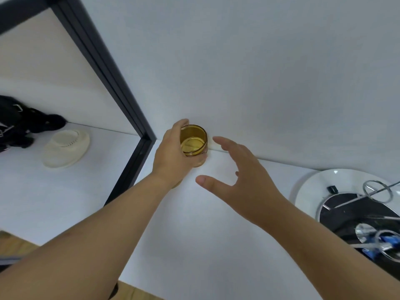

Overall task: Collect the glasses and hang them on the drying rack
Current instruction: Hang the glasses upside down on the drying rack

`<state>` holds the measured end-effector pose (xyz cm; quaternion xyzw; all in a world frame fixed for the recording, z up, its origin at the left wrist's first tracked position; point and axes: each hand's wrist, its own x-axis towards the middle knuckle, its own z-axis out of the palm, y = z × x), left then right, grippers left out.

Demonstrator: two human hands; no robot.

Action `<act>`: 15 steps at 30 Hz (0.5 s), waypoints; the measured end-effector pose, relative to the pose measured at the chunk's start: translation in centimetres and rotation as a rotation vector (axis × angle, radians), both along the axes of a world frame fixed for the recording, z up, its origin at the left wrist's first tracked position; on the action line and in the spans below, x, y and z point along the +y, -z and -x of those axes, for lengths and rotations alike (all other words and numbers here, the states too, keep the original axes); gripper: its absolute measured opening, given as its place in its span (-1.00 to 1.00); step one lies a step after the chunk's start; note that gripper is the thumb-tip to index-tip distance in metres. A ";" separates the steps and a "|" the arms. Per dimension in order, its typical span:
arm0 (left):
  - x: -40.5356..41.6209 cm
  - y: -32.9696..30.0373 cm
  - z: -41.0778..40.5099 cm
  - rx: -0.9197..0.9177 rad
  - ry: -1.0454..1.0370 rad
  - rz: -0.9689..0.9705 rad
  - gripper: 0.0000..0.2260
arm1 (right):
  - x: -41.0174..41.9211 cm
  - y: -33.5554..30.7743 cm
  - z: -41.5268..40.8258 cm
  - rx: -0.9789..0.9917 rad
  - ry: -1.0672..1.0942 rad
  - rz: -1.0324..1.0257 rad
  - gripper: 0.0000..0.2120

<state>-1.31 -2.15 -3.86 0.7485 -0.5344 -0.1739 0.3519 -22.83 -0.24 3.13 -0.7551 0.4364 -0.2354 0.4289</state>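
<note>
An amber glass stands upright by the wall at the back of the white table. My left hand is wrapped around its left side, fingers closed on it. To the right of the glass, my right hand hovers over the table with fingers spread, holding nothing. The drying rack shows at the right edge as metal wire rings over a black base on a white round tray.
A black frame post runs down to the table just left of the glass. Beyond it lie a cream-coloured round object and a black bag. The table's front edge and wooden floor show at lower left.
</note>
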 end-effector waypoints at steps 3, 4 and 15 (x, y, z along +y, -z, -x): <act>0.6 -0.8 0.2 0.013 -0.011 0.019 -0.09 | 0.4 0.0 0.0 -0.042 0.028 -0.040 -0.24; 0.9 -1.3 0.4 0.023 -0.022 0.031 -0.08 | 0.6 -0.1 0.1 -0.064 0.050 -0.063 -0.24; 8.1 -9.6 7.7 0.172 0.057 0.181 -0.06 | 6.0 -4.2 3.9 -0.310 0.237 -0.290 -0.64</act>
